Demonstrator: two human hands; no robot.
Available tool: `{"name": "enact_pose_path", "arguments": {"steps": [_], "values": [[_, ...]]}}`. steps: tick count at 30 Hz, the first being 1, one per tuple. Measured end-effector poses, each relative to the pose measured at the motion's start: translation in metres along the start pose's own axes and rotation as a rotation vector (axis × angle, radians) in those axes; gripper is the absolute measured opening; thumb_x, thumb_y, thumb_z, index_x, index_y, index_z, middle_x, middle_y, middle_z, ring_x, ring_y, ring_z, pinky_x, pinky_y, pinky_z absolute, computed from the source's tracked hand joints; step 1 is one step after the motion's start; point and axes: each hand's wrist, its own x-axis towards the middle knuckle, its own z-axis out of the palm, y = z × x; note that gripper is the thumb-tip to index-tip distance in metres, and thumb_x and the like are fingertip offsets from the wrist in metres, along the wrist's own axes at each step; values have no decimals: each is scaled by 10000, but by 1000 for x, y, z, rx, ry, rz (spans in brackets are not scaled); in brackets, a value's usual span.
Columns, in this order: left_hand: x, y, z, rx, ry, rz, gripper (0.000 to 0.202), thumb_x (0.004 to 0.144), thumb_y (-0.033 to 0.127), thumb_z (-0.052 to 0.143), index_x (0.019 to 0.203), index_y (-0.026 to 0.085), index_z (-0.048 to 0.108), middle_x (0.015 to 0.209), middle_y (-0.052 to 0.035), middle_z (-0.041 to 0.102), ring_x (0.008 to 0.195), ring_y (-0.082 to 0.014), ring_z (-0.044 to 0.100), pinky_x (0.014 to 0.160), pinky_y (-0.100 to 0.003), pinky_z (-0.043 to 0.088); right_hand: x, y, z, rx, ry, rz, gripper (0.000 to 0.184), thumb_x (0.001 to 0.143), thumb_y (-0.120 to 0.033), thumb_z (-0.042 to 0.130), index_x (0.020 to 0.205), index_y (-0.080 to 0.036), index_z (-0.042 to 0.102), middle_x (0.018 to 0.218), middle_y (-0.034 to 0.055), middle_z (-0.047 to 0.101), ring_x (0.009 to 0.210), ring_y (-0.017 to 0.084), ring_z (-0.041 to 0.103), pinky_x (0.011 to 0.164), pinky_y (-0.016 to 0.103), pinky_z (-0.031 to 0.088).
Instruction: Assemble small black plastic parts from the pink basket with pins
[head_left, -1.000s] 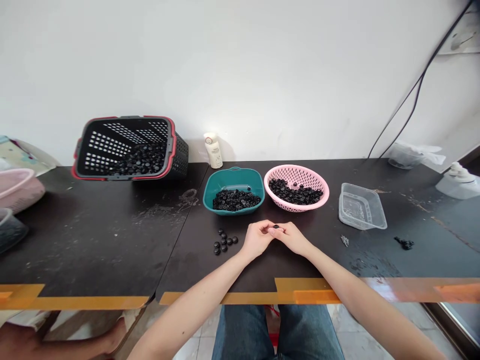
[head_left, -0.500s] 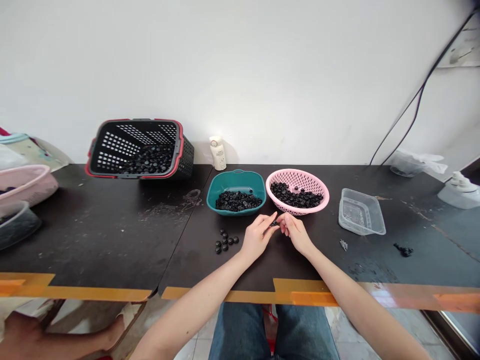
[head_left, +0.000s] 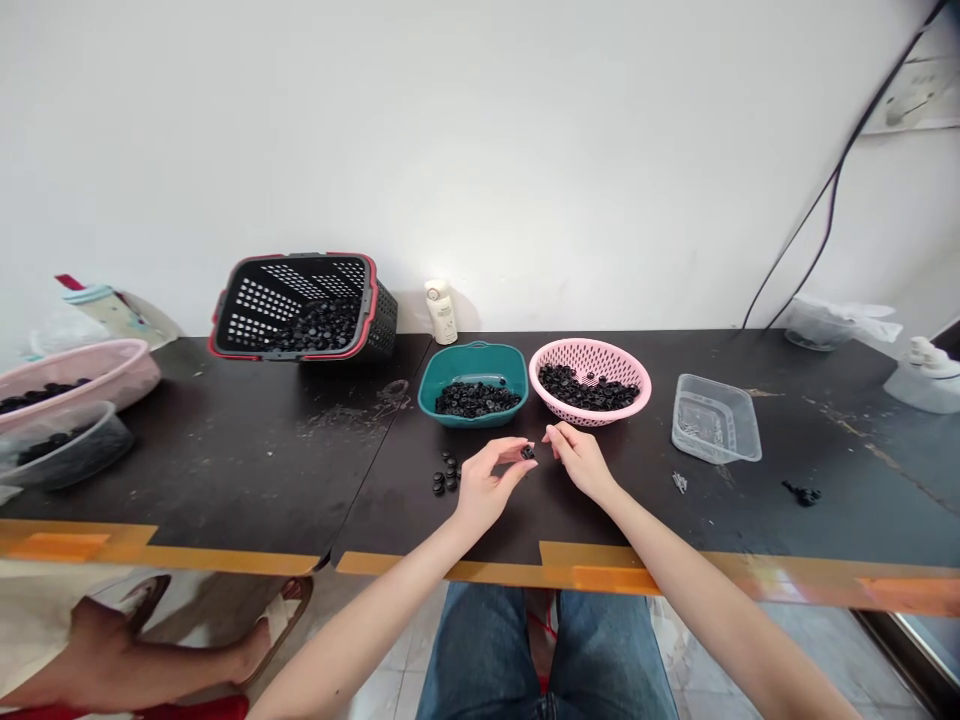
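Between its thumb and fingertips, my left hand [head_left: 487, 478] pinches a small black round part [head_left: 528, 453]. My right hand [head_left: 581, 460] is a little to the right, its thumb and forefinger pressed together; what they hold, if anything, is too small to make out. Beside my left hand several black round caps [head_left: 439, 489] lie on the dark table. Behind the hands stand a teal tray [head_left: 427, 402] of black ring-like parts and a pink basket [head_left: 637, 405] of similar black parts.
A clear plastic box [head_left: 750, 440] stands to the right, near small metal pins [head_left: 679, 482] and a black clump [head_left: 807, 495]. At the back are a black crate [head_left: 382, 320] and a white bottle [head_left: 442, 318]. A pink tub [head_left: 142, 372] is leftmost; another person's legs [head_left: 172, 660] show below.
My hands have drawn apart. The left has moved left with the black part, while the right stays near the pink basket. The view has shifted slightly.
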Motion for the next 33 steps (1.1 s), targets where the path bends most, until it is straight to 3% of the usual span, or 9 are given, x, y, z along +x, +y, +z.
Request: {"name": "enact_pose_path", "arguments": {"steps": [3,9,19,26,30,33], "values": [[-8,10,-2,-23,11,-4,333,788,264,682,1116,230,634,957,-40,682,803,-132,660,765,-268,566,-1,0,1,-36,-28,-27,436,908,-534,374,774,-208,630,573,-12,548,550,150,517,597,265,379],[-13,22,2,-69,64,3,197,688,271,772,838,183,680,819,-20,669,735,-128,642,688,-245,566,-1,6,4,-112,-49,-31,458,912,-535,360,750,-205,635,586,-6,567,566,147,531,590,247,374],[-23,20,4,90,31,91,139,719,285,747,781,177,687,763,-26,706,686,-142,657,674,-256,543,-2,12,4,-149,-44,-43,433,922,-509,372,759,-206,634,586,-11,576,553,138,537,571,236,356],[-29,6,-1,148,-13,-25,167,771,338,694,826,182,671,796,-26,683,718,-133,636,704,-246,533,-3,14,6,-168,-42,-40,446,917,-524,365,771,-202,637,586,-6,584,544,141,538,574,238,367],[-31,-6,-9,177,-18,-164,217,766,389,684,823,181,663,784,-23,685,701,-139,632,694,-250,523,-4,13,6,-173,-41,-41,435,911,-526,376,775,-204,635,584,-9,581,537,140,533,570,238,368],[-34,-13,-18,194,-126,-297,251,733,409,707,834,182,670,761,-15,694,669,-144,635,640,-242,509,-4,13,5,-170,-42,-45,419,911,-515,382,768,-205,625,587,-11,581,542,140,533,572,237,368]]}}
